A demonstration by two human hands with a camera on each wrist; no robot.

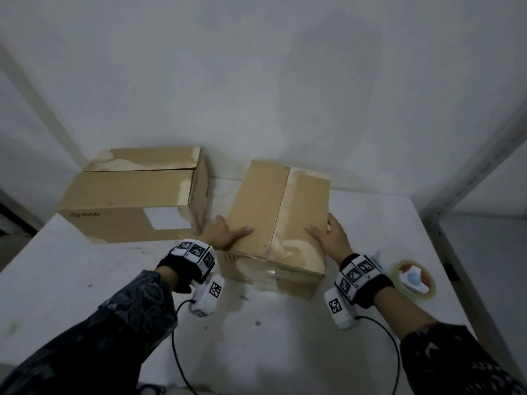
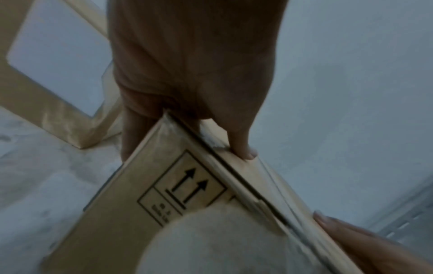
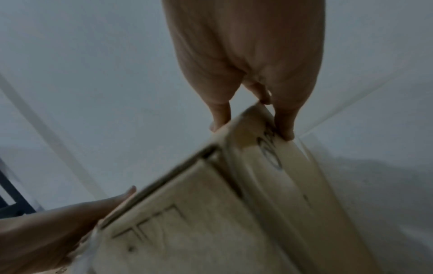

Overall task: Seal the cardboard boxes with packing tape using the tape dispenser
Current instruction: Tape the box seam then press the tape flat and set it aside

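Note:
A cardboard box (image 1: 273,212) with closed top flaps and an unsealed centre seam stands at the table's middle, turned slightly. My left hand (image 1: 222,232) grips its near left corner, thumb on the top flap and fingers down the side (image 2: 192,74). My right hand (image 1: 332,238) grips the near right edge in the same way, thumb on top (image 3: 248,55). Its front face (image 2: 131,213) bears printed arrows and shiny old tape. A tape dispenser (image 1: 413,277) with a clear roll lies on the table just right of my right wrist, untouched.
A second, longer cardboard box (image 1: 134,192) with a white label stands at the back left, close to my left hand. The white table (image 1: 256,337) meets the wall behind. A metal shelf frame (image 1: 456,195) rises at the right edge. Wrist cables trail toward me.

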